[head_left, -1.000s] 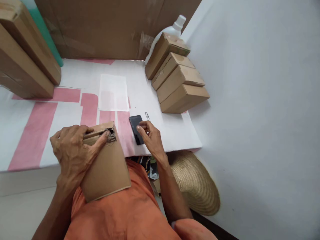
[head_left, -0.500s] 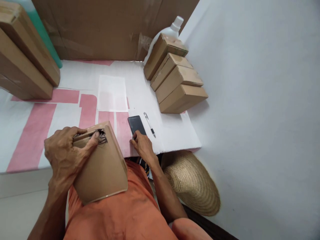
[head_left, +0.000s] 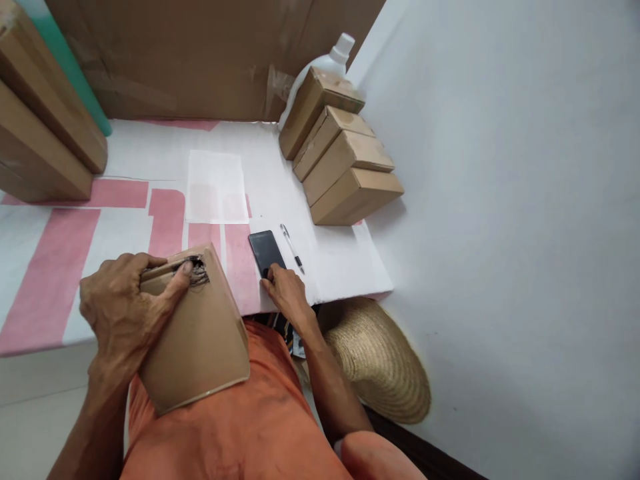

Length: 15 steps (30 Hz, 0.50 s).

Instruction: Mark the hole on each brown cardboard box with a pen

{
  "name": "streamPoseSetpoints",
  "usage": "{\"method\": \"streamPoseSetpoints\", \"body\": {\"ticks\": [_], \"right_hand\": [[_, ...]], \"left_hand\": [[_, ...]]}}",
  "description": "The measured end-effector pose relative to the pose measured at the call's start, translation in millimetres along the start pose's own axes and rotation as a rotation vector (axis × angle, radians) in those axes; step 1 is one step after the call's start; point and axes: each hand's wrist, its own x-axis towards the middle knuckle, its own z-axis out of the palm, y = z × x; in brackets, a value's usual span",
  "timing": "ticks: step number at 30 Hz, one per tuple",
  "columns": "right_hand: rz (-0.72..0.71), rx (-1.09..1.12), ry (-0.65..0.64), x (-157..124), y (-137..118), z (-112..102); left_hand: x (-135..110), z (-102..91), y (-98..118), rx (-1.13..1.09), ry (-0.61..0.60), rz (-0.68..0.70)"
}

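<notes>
My left hand (head_left: 125,300) is closed on the upper edge of a brown cardboard box (head_left: 200,347) that leans over my lap at the table edge. Its thumb presses by a torn, ragged hole (head_left: 199,272) near the box's top corner. What is inside the hole is too dark to make out. On the table, a black smartphone (head_left: 266,250) lies flat. My right hand (head_left: 287,291) has its thumb and curled fingers pinched at the phone's near end, hiding that end. Just right of the phone lies a pen (head_left: 293,249).
Several small cardboard boxes (head_left: 350,153) stand in a row at the right, before a white jug (head_left: 343,50). Tall boxes (head_left: 45,133) stand at the left. A white sheet (head_left: 216,187) lies on the table (head_left: 345,267). A straw hat (head_left: 385,363) sits below, near the wall (head_left: 510,200).
The whole view has shifted slightly, so things appear a little farther left. Both hands keep nearly the same places on the box and the smartphone.
</notes>
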Motion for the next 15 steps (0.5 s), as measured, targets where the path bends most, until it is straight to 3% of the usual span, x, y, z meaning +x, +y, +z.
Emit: {"method": "streamPoseSetpoints", "body": {"ticks": [8, 11, 15], "right_hand": [[0.021, 0.082, 0.081, 16, 6, -2], [0.018, 0.143, 0.102, 24, 19, -9], [0.142, 0.171, 0.209, 31, 45, -19]], "left_hand": [[4, 0.1, 11, 0.002, -0.063, -0.053], [5, 1.0, 15, 0.020, -0.093, -0.066], [7, 1.6, 17, 0.021, -0.109, -0.079]]}}
